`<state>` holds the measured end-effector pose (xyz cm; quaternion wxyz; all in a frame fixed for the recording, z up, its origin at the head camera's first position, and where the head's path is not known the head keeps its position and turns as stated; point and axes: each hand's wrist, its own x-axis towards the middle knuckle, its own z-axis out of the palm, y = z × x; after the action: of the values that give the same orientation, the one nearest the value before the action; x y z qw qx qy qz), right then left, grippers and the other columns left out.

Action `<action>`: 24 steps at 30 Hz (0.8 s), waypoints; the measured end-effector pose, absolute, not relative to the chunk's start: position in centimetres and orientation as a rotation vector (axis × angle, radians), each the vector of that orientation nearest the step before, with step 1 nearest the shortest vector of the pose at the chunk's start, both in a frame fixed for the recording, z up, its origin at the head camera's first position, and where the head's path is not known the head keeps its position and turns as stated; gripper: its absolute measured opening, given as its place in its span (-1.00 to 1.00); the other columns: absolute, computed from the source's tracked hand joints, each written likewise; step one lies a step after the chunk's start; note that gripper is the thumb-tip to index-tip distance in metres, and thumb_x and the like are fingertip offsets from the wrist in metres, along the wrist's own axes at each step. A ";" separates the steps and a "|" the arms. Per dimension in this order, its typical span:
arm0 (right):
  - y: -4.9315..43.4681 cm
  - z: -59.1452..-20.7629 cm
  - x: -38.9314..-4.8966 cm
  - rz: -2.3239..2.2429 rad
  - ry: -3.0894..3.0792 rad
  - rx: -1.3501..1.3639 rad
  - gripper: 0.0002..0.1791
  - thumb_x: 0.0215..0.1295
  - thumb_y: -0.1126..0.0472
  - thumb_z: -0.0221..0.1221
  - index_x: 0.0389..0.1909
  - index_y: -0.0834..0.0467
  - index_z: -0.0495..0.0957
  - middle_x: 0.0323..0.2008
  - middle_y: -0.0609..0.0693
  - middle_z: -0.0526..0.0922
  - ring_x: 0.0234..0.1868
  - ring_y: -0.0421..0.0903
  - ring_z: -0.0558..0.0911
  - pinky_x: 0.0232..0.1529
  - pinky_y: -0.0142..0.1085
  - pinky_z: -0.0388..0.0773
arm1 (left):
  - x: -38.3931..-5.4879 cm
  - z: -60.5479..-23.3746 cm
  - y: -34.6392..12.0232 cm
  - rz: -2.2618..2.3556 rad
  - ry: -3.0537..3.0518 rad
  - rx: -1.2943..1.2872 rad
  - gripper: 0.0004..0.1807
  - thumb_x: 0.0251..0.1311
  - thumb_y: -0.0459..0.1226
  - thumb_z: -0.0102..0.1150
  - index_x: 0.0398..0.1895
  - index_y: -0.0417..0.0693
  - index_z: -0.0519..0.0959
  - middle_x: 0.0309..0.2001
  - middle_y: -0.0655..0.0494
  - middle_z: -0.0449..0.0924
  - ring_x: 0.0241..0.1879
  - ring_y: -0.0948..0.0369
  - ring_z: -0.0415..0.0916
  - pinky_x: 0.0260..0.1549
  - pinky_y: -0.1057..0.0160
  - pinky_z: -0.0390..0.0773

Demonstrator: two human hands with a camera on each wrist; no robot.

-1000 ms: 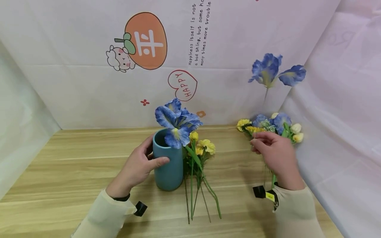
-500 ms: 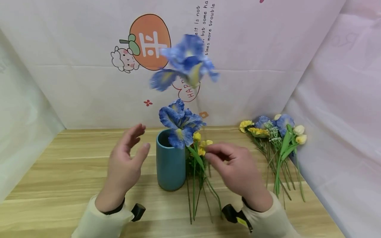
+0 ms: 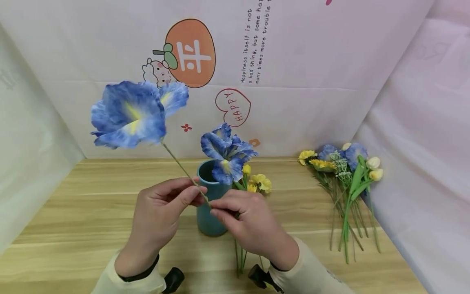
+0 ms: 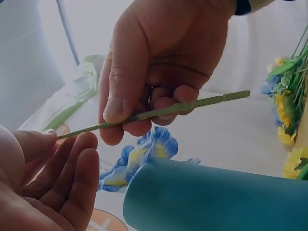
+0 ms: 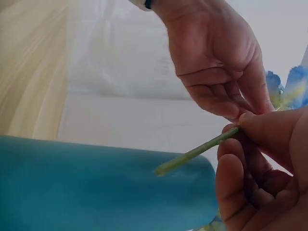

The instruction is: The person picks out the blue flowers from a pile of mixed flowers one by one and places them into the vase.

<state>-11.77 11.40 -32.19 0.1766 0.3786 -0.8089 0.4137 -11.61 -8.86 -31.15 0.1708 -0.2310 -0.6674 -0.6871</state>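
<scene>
A long-stemmed blue artificial iris (image 3: pixel 128 114) is held up in front of me, its bloom tilted to the left. My left hand (image 3: pixel 156 214) pinches its stem partway down. Closer to the cut end, my right hand (image 3: pixel 253 224) pinches the same stem (image 4: pixel 221 98), whose bare tip sticks out past the fingers in both wrist views. Just behind the hands stands a teal vase (image 3: pixel 207 222), upright and partly covered by them. Another blue iris (image 3: pixel 227 157) leans over the vase's right rim; its stem is hidden.
Yellow flowers (image 3: pixel 260 183) lie just right of the vase, their stems partly behind my right hand. Farther right lies a bunch of mixed flowers (image 3: pixel 341 171), with white tulips (image 3: pixel 374 163) among them. A printed white cloth (image 3: pixel 293 53) hangs behind the wooden table (image 3: pixel 92 204).
The right hand has brought the iris leftward from the bunch to in front of the vase. The left hand has let go of the vase and now pinches the stem too.
</scene>
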 end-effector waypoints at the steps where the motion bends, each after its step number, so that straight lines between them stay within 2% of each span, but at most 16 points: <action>1: 11.5 -32.3 -11.8 1.180 -2.299 1.069 -0.86 0.36 0.26 0.29 -0.13 0.12 0.76 -0.35 -0.22 0.64 -0.50 -0.36 0.44 -0.52 -0.46 0.43 | -11.7 -31.1 -8.9 -1.959 -1.908 -0.633 -0.85 0.30 -0.47 0.23 -0.14 -0.41 0.68 -0.29 -0.11 0.72 -0.38 0.07 0.70 -0.32 0.09 0.69; 5: 12.3 -32.5 -12.2 1.201 -2.425 0.962 -0.81 0.40 0.15 0.25 -0.10 0.13 0.76 -0.36 -0.21 0.65 -0.48 -0.31 0.50 -0.49 -0.39 0.51 | -12.5 -30.1 -9.6 -1.942 -1.912 -0.531 -0.86 0.30 -0.41 0.27 -0.15 -0.33 0.69 -0.31 -0.11 0.71 -0.40 0.05 0.69 -0.33 0.10 0.69; 8: 13.1 -32.6 -12.8 1.115 -2.622 0.779 -0.76 0.42 0.09 0.24 -0.09 0.14 0.75 -0.31 -0.16 0.68 -0.39 -0.29 0.57 -0.38 -0.32 0.57 | -13.2 -28.5 -10.7 -1.926 -1.842 -0.445 -0.83 0.29 -0.38 0.30 -0.12 -0.28 0.70 -0.30 -0.14 0.71 -0.38 0.04 0.69 -0.31 0.14 0.69; 9: 13.3 -32.6 -13.1 1.080 -2.701 0.725 -0.77 0.42 0.07 0.23 -0.17 0.13 0.75 -0.37 -0.16 0.65 -0.44 -0.28 0.55 -0.40 -0.31 0.55 | -13.5 -27.8 -11.1 -1.932 -1.802 -0.425 -0.83 0.28 -0.38 0.30 -0.11 -0.29 0.70 -0.29 -0.16 0.70 -0.38 0.03 0.69 -0.30 0.16 0.69; 10: 13.5 -32.6 -13.4 1.047 -2.783 0.665 -0.75 0.41 0.03 0.24 -0.16 0.13 0.73 -0.34 -0.14 0.66 -0.41 -0.26 0.55 -0.36 -0.28 0.55 | -13.9 -27.2 -11.5 -1.935 -1.763 -0.419 -0.82 0.27 -0.38 0.31 -0.11 -0.30 0.69 -0.29 -0.18 0.70 -0.38 0.03 0.69 -0.30 0.17 0.69; 12: 13.6 -32.9 -14.0 1.045 -2.917 0.565 -0.65 0.39 -0.03 0.26 -0.01 0.14 0.67 -0.19 -0.09 0.66 -0.24 -0.19 0.61 -0.22 -0.19 0.58 | -14.6 -25.9 -12.3 -1.947 -1.674 -0.420 -0.80 0.25 -0.40 0.32 -0.11 -0.33 0.69 -0.29 -0.20 0.69 -0.40 0.02 0.68 -0.31 0.20 0.69; 14: 13.5 -33.4 -14.7 1.140 -2.970 0.520 -0.45 0.33 -0.09 0.30 0.21 0.13 0.53 0.01 -0.04 0.61 -0.03 -0.11 0.59 -0.04 -0.09 0.55 | -15.5 -24.9 -12.8 -1.984 -1.565 -0.438 -0.78 0.22 -0.42 0.35 -0.11 -0.39 0.67 -0.30 -0.23 0.67 -0.44 0.01 0.66 -0.34 0.21 0.69; 15: 13.4 -33.8 -15.0 1.216 -2.971 0.510 -0.36 0.30 -0.11 0.32 0.30 0.10 0.45 0.10 -0.04 0.56 0.06 -0.09 0.56 0.02 -0.07 0.52 | -16.0 -24.6 -13.0 -2.007 -1.510 -0.444 -0.78 0.21 -0.44 0.35 -0.11 -0.42 0.66 -0.32 -0.24 0.66 -0.47 0.00 0.65 -0.35 0.21 0.69; 16: 13.2 -34.2 -15.3 1.304 -2.952 0.495 -0.19 0.27 -0.13 0.34 0.45 0.05 0.28 0.28 -0.04 0.45 0.24 -0.07 0.46 0.17 -0.02 0.45 | -16.4 -24.4 -13.1 -2.023 -1.470 -0.447 -0.77 0.20 -0.44 0.36 -0.12 -0.43 0.66 -0.33 -0.25 0.66 -0.49 0.00 0.64 -0.37 0.21 0.69; 17: 13.0 -34.7 -15.6 1.392 -2.915 0.490 -0.09 0.23 -0.14 0.37 0.51 0.01 0.18 0.36 -0.06 0.36 0.32 -0.06 0.38 0.24 0.00 0.38 | -16.7 -24.2 -13.1 -2.038 -1.435 -0.450 -0.76 0.19 -0.45 0.37 -0.12 -0.45 0.65 -0.34 -0.25 0.65 -0.51 -0.01 0.64 -0.39 0.21 0.69; 20: 12.4 -35.7 -16.2 1.565 -2.807 0.485 0.02 0.17 -0.15 0.41 0.55 -0.05 0.07 0.40 -0.09 0.29 0.35 -0.07 0.33 0.26 0.02 0.36 | -17.7 -24.5 -12.6 -2.055 -1.427 -0.430 -0.77 0.18 -0.45 0.37 -0.14 -0.44 0.65 -0.35 -0.25 0.64 -0.50 0.01 0.65 -0.40 0.21 0.69; 24: 11.9 -36.1 -16.4 1.600 -2.769 0.416 0.06 0.12 -0.19 0.43 0.54 0.05 0.10 0.38 0.01 0.33 0.31 -0.01 0.39 0.19 0.03 0.44 | -18.7 -26.2 -11.5 -2.006 -1.568 -0.414 -0.81 0.23 -0.40 0.34 -0.14 -0.35 0.67 -0.30 -0.22 0.66 -0.43 0.04 0.69 -0.37 0.20 0.69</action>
<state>-16.42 11.88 -36.08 -0.0417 0.1290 -0.8579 0.4955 -18.73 -11.50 -26.15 0.2774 -0.1543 -0.5840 -0.7471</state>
